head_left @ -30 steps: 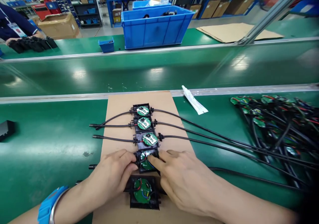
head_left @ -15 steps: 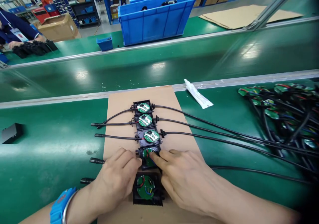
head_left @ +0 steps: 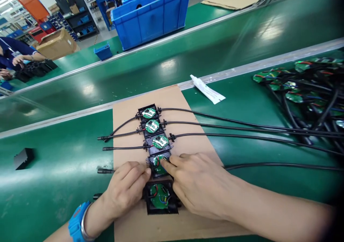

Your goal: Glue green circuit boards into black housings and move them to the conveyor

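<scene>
Several black plastic housings with round green circuit boards lie in a row on a cardboard sheet (head_left: 188, 227). Both my hands are at the fourth housing from the far end. The closed fingers of my left hand (head_left: 126, 188) grip its left edge, where a short black cable passes beneath them. My right hand (head_left: 200, 184) holds the right side, its index fingertip pressing on the circuit board (head_left: 159, 166). Closest to me is another housing (head_left: 161, 210), between my hands, with coloured wires on its board. The three farther housings have black cables (head_left: 204, 123) leading out both sides.
A white tube (head_left: 206, 89) lies beyond the cardboard. Wired circuit boards (head_left: 298, 95) are heaped at the right, a black block (head_left: 24, 158) sits at left. Past the green belt stand a large blue bin (head_left: 153, 19) and a small blue bin (head_left: 103, 52). A co-worker (head_left: 20, 53) handles black parts.
The camera view has tilted and shifted. My right index finger stays on the fourth board and my left fingers stay at the housing's left edge. The co-worker's hands have lifted somewhat.
</scene>
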Demonstrator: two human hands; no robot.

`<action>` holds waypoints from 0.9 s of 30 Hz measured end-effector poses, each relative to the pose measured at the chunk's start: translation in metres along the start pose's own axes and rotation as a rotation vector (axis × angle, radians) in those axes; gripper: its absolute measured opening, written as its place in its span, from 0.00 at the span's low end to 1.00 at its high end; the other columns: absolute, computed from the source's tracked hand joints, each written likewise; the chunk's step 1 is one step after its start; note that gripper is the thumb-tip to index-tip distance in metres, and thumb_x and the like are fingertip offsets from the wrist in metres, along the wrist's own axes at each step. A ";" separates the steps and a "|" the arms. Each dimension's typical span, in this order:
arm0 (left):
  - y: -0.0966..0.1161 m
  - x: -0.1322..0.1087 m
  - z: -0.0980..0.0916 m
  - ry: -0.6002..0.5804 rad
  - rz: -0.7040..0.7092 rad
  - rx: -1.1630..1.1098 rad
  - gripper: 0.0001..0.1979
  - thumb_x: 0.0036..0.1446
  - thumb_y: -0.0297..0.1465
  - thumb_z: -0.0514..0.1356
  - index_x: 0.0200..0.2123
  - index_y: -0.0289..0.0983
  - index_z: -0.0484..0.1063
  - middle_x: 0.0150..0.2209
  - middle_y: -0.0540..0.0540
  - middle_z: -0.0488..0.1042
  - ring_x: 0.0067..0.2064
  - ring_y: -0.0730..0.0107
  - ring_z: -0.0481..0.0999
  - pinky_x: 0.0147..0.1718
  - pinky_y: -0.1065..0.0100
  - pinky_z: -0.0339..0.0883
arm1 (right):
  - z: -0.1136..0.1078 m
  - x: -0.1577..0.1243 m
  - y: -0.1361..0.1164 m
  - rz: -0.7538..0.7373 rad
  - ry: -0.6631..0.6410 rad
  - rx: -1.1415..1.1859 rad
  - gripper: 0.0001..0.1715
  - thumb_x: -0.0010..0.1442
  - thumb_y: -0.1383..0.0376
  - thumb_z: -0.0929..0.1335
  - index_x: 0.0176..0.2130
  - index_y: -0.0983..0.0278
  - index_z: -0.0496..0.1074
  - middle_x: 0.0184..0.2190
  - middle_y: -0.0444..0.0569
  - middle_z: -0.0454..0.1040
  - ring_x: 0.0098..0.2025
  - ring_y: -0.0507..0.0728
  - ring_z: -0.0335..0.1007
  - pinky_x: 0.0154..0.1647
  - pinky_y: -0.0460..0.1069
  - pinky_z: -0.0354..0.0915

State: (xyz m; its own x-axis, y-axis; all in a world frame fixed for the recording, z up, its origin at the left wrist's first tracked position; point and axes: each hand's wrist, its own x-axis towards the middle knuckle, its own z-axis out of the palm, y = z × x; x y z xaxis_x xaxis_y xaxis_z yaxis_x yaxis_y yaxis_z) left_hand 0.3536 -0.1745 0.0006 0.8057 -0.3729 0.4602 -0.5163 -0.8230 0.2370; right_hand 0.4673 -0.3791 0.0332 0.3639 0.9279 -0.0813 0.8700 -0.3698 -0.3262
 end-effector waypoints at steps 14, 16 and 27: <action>0.002 0.012 -0.013 -0.272 -0.061 0.065 0.14 0.61 0.17 0.47 0.38 0.32 0.70 0.37 0.41 0.73 0.36 0.64 0.70 0.34 0.63 0.74 | -0.003 0.003 -0.001 0.007 0.006 0.043 0.19 0.55 0.68 0.61 0.44 0.66 0.73 0.33 0.51 0.75 0.29 0.60 0.70 0.27 0.52 0.53; 0.003 0.015 -0.016 -0.222 -0.146 -0.012 0.14 0.59 0.17 0.48 0.41 0.33 0.71 0.39 0.41 0.73 0.38 0.64 0.71 0.36 0.62 0.73 | -0.008 0.002 0.001 0.017 -0.032 0.072 0.17 0.56 0.68 0.61 0.43 0.65 0.73 0.34 0.51 0.75 0.31 0.59 0.71 0.29 0.51 0.55; 0.006 0.030 -0.006 -0.336 -0.081 -0.123 0.10 0.63 0.22 0.51 0.40 0.35 0.72 0.47 0.43 0.73 0.44 0.62 0.71 0.44 0.57 0.68 | -0.026 -0.007 0.007 0.056 -0.154 0.163 0.04 0.57 0.71 0.63 0.34 0.64 0.66 0.30 0.47 0.70 0.31 0.54 0.66 0.31 0.48 0.57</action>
State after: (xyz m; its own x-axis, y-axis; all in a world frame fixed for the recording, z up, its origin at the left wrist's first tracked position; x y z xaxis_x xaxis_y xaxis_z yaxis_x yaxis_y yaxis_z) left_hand 0.3729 -0.1883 0.0215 0.8851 -0.4455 0.1343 -0.4618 -0.8056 0.3712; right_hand 0.4795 -0.3892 0.0564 0.3443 0.9071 -0.2423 0.7799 -0.4199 -0.4641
